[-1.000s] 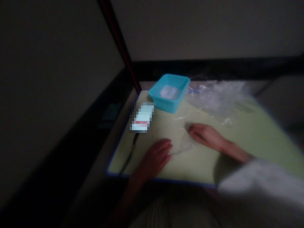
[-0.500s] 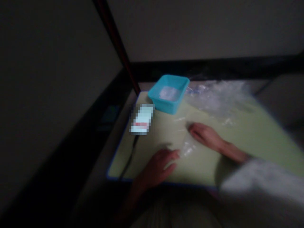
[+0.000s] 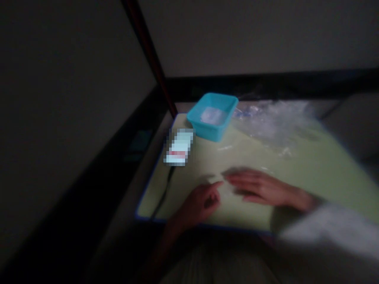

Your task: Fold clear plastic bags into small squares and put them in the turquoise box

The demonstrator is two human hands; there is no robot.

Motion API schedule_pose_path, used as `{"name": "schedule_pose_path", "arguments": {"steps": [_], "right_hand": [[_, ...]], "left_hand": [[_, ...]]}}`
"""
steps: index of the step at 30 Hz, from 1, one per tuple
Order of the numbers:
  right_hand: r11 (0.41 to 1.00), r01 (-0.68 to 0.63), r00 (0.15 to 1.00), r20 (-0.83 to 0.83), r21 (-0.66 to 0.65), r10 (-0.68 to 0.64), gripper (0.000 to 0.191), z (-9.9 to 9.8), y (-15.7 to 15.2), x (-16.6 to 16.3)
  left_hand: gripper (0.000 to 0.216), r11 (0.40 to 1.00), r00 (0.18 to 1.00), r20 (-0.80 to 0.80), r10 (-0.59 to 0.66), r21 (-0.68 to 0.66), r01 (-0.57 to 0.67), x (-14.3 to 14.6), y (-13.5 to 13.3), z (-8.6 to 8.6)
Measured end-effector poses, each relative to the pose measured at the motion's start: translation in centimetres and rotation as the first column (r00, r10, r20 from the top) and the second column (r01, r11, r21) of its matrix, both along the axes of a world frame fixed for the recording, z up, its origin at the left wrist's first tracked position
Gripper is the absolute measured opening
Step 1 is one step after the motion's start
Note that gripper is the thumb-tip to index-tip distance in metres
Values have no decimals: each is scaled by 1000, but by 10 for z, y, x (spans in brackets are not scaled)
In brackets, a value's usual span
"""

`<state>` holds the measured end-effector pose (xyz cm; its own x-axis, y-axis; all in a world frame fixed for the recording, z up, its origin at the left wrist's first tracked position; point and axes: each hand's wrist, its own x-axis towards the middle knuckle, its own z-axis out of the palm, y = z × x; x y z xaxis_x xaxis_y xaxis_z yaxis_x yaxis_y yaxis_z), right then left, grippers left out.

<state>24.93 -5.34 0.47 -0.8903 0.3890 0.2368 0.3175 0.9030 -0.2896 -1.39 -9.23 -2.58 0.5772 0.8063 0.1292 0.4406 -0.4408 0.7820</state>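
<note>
Flanking clr plastic (image 3: 228, 189): L hand (image 3: 203, 202), R hand (image 3: 258, 186).

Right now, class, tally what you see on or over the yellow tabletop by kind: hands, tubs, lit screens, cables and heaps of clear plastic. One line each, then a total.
Hands: 2, the left hand and the right hand
Turquoise tub: 1
Lit screen: 1
Dark cable: 1
Heap of clear plastic: 1, its pieces too blurred to count
Total: 6
</note>
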Motion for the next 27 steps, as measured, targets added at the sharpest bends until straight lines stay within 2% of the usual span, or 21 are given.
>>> {"name": "schedule_pose_path", "arguments": {"steps": [3, 5, 14, 19, 21, 23, 25, 27], "right_hand": [[998, -45, 992, 115, -38, 49, 69, -4, -5, -4], [996, -58, 986, 150, -63, 66, 74, -7, -7, -5], [995, -88, 976, 194, -53, 97, 62, -14, -7, -4], [997, -73, 982, 175, -33, 77, 71, -9, -3, -3], [1000, 5, 990, 138, -10, -4, 78, -9, 1, 0], [996, 87, 992, 94, 18, -89, 82, -12, 6, 4], [991, 125, 989, 75, 43, -128, 83, -18, 8, 8], [989, 137, 986, 82, 57, -142, 84, -23, 10, 11]], "left_hand": [[54, 999, 1000, -7, -4, -44, 4, 1, 1, 3], [54, 998, 1000, -11, -4, -68, 3, 1, 1, 6], [53, 999, 1000, -5, -12, -52, 11, 1, 1, 5], [42, 997, 997, -71, -9, 72, 14, -1, -3, 4], [43, 986, 987, -159, -33, 154, 58, 0, -3, 8], [51, 962, 959, -258, -114, 214, 172, 3, -2, 11], [58, 931, 922, -343, -181, 242, 273, 7, 0, 14], [62, 917, 896, -398, -199, 248, 313, 9, 1, 15]]}}
